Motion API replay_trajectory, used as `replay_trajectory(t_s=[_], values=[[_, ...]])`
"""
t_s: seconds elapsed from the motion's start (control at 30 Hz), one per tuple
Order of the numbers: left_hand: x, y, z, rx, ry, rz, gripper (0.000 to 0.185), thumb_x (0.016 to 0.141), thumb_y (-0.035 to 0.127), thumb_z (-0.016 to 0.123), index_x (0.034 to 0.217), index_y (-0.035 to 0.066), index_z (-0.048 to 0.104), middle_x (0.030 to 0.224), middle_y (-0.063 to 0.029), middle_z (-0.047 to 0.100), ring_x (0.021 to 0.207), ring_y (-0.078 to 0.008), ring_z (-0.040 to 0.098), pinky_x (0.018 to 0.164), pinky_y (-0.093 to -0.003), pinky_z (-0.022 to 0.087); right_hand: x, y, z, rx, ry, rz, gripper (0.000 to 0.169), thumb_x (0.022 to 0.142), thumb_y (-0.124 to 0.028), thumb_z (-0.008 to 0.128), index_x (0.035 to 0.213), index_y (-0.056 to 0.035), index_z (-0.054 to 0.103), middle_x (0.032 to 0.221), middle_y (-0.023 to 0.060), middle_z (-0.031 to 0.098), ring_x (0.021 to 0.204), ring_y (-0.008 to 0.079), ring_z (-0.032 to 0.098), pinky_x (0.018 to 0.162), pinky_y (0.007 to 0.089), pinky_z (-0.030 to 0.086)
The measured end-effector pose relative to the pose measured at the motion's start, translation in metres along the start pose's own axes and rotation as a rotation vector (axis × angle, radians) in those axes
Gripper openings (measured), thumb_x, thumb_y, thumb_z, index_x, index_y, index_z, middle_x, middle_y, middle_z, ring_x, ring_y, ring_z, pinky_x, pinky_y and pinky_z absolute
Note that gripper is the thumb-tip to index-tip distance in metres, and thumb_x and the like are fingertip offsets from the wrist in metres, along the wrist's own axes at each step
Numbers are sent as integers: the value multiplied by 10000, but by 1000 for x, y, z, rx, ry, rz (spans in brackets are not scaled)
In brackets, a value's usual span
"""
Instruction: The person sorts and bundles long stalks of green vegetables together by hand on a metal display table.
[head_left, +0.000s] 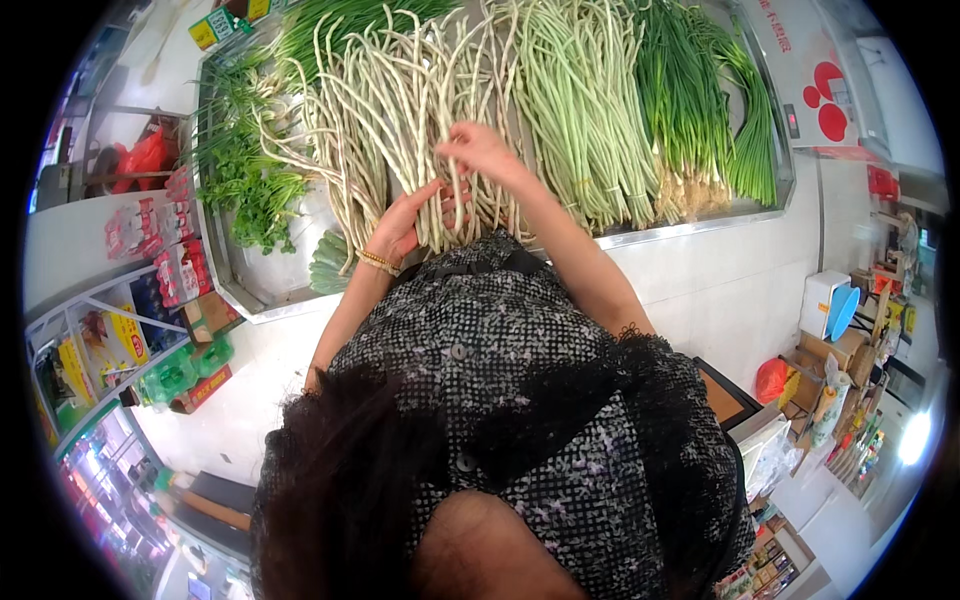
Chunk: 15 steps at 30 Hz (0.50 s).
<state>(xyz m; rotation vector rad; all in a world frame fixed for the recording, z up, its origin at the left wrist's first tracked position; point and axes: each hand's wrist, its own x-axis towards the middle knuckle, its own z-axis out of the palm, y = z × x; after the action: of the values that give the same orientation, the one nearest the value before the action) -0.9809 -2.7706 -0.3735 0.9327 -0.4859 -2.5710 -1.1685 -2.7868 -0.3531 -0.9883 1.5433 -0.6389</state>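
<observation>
My left hand (409, 217), with beaded bracelets at its wrist, is wrapped around the lower ends of a bundle of pale long beans (409, 154). Above it, my right hand (476, 150) has its thumb and fingers pinched at a bean near the bundle's right side. More purplish long beans (341, 180) lie loose to the left of the bundle. Greener long beans (581, 112), tied in bunches, lie to the right. All of them rest in a shallow metal display tray (660, 229).
Scallions with roots (686, 127) and garlic chives (754, 150) fill the tray's right end. Coriander (259, 195) lies at its left, with a green vegetable bundle (328, 262) by the front rim. Packs of bottles (180, 274) and a shelf (112, 345) stand left; a blue basin (844, 311) is right.
</observation>
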Motion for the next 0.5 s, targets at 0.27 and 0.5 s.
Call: replay_trajectory(t_s=[0.27, 0.5], values=[[-15, 15, 4, -150, -163, 155, 205, 971, 246, 535, 1037, 52, 545, 645, 41, 408, 502, -42, 368, 460, -201, 299, 4, 59, 0, -493, 370, -103, 400, 835, -418, 608, 837, -18, 635, 728, 162, 643, 698, 263, 636, 675, 418, 495], [-22, 18, 29, -105, -11, 267, 218, 956, 146, 536, 1122, 9, 505, 761, -12, 490, 562, -85, 429, 524, -227, 358, 13, 88, -19, 195, 55, -20, 225, 895, -235, 577, 807, -29, 596, 651, 28, 578, 574, 85, 539, 532, 238, 426]])
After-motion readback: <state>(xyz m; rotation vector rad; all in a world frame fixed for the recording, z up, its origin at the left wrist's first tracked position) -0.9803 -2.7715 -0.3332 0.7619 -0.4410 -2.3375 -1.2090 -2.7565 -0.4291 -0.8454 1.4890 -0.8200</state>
